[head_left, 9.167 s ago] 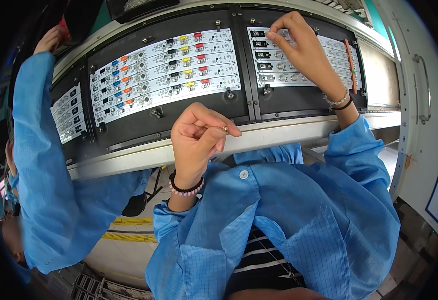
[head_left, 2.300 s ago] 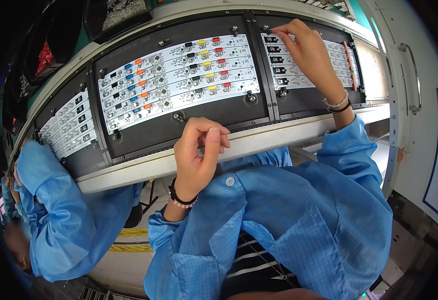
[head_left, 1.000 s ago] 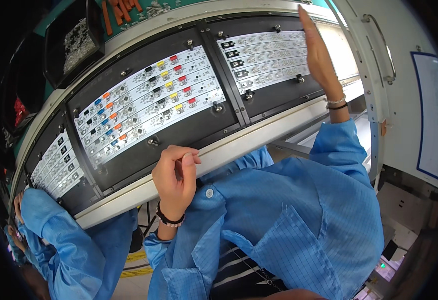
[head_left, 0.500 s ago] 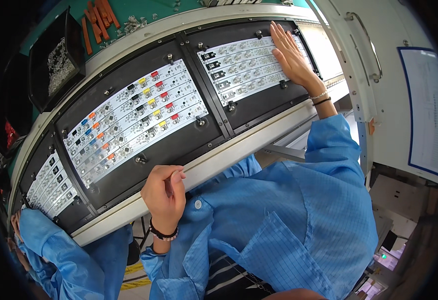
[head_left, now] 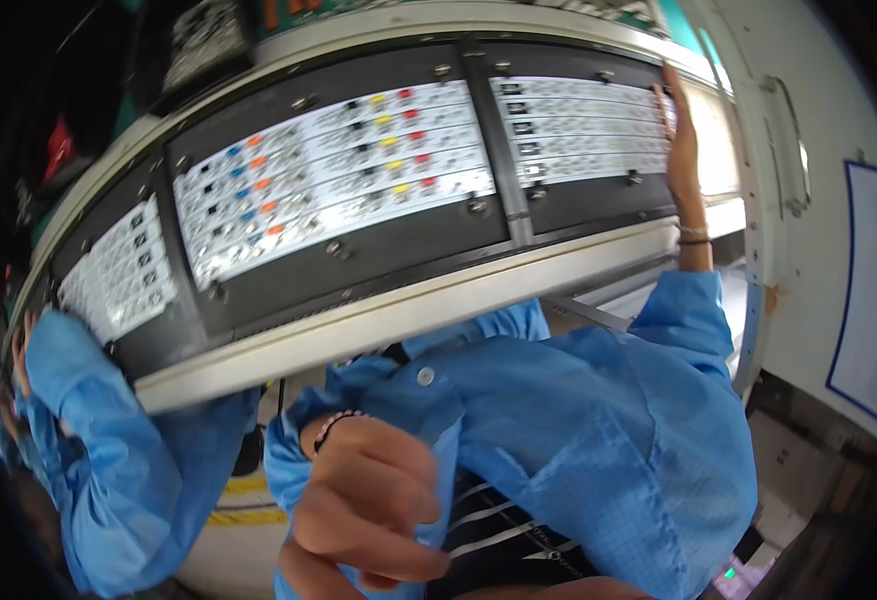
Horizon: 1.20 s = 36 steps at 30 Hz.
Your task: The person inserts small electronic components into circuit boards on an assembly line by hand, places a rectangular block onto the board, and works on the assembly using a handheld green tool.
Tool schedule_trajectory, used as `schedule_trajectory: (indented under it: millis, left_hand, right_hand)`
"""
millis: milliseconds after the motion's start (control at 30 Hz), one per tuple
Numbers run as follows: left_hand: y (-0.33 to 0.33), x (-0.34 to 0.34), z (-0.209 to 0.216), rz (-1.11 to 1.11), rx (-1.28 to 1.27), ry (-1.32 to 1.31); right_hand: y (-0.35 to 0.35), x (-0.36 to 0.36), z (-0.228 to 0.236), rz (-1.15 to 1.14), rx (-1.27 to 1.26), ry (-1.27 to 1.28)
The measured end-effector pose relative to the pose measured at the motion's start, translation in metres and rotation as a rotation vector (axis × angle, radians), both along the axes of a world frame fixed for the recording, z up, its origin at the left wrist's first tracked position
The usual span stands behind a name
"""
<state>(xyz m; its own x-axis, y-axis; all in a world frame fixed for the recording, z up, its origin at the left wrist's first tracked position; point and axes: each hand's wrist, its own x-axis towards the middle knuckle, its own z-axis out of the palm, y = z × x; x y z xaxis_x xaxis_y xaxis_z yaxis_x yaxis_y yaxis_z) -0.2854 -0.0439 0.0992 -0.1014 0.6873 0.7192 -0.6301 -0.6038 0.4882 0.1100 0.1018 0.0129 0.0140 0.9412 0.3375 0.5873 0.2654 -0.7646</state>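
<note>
A black carrier point(head_left: 398, 240) lies along a pale metal rail, with white circuit board strips set in its frames. The middle boards point(head_left: 338, 180) bear blue, orange, black, yellow and red parts. My right hand point(head_left: 686, 140) is at the right end of the carrier, fingers stretched out beside the right-hand boards point(head_left: 593, 130); some fingertips overlap the board ends. My left hand point(head_left: 368, 505), blurred by motion, is raised close in front of my chest, below the rail and apart from it. Its fingers are curled in, and nothing shows in them.
At the left, another person's blue sleeve point(head_left: 93, 400) and hand point(head_left: 22, 350) are by the carrier's left end. The metal rail point(head_left: 438, 292) runs along the near side. A black bin point(head_left: 193, 55) of small clear parts stands behind. A pale machine panel with a handle point(head_left: 790, 150) is at the right.
My left hand has drawn back from the rail toward my chest, fingers curled. My right hand has turned edge-on and shifted to the boards' right end. The whole view has swung.
</note>
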Motion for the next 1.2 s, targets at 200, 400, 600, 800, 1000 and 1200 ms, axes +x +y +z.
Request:
schedule_trajectory:
  millis: [200,400,600,800,1000,1200]
  left_hand:
    - [0.009,0.003,0.009,-0.219,0.306,0.028]
    - [0.009,-0.005,0.014,-0.2,0.286,0.055]
    - [0.006,-0.016,0.01,-0.098,0.244,0.076]
    - [-0.005,-0.024,0.009,-0.019,0.178,0.081]
    - [-0.002,-0.037,0.003,0.029,0.115,0.08]
    - [-0.011,-0.041,0.005,0.062,0.057,0.078]
  right_hand:
    - [-0.014,-0.043,0.024,0.093,0.172,-0.353]
    - [-0.01,-0.061,0.023,0.116,0.208,-0.425]
    - [-0.01,-0.073,0.026,0.168,0.265,-0.487]
    - [-0.012,-0.079,0.029,0.17,0.238,-0.51]
    - [-0.012,-0.086,0.03,0.16,0.213,-0.509]
    - [-0.013,-0.087,0.027,0.164,0.232,-0.513]
